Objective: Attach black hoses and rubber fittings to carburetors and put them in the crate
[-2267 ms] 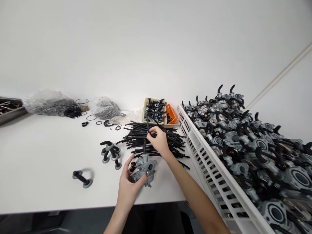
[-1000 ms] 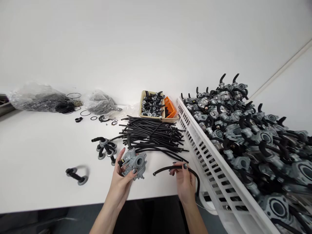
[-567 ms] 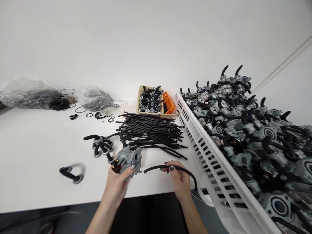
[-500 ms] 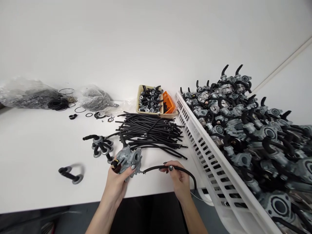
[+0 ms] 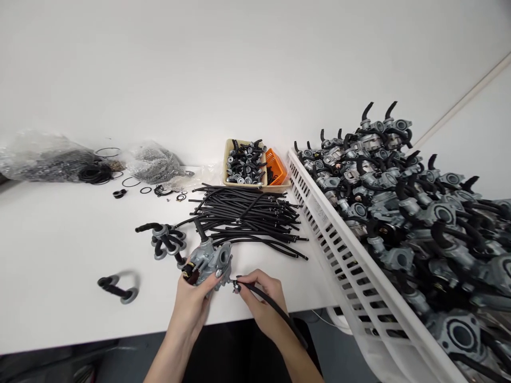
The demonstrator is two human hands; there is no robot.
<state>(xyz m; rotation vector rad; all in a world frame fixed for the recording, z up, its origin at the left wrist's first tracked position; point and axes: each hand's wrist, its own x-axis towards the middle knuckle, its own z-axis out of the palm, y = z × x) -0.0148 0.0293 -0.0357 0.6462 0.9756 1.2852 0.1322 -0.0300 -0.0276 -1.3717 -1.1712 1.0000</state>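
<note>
My left hand (image 5: 191, 303) is closed around a grey metal carburetor (image 5: 209, 266), held above the table's front edge. A short black rubber tube stands up from its top, and its round flange opening faces right. At the carburetor's lower right side, my right hand (image 5: 263, 300) pinches the end of a black rubber hose (image 5: 275, 307). A small clip shows near that hose end, by the fingertips. The hose's free length runs down over my right wrist. Whether its end is fully seated on the carburetor cannot be made out.
Behind the carburetor lies a pile of black hoses (image 5: 247, 213). A cream bin (image 5: 225, 175) of tube fittings and an orange basket (image 5: 277, 167) stand at the wall. A white crate (image 5: 339, 244) heaped with carburetors fills the right. Loose fittings (image 5: 117, 290) and plastic bags (image 5: 154, 162) are left.
My right hand has slid left along the hose to its end beside the carburetor. The hose's free part has swung down toward my wrist. My left hand and the carburetor have barely moved.
</note>
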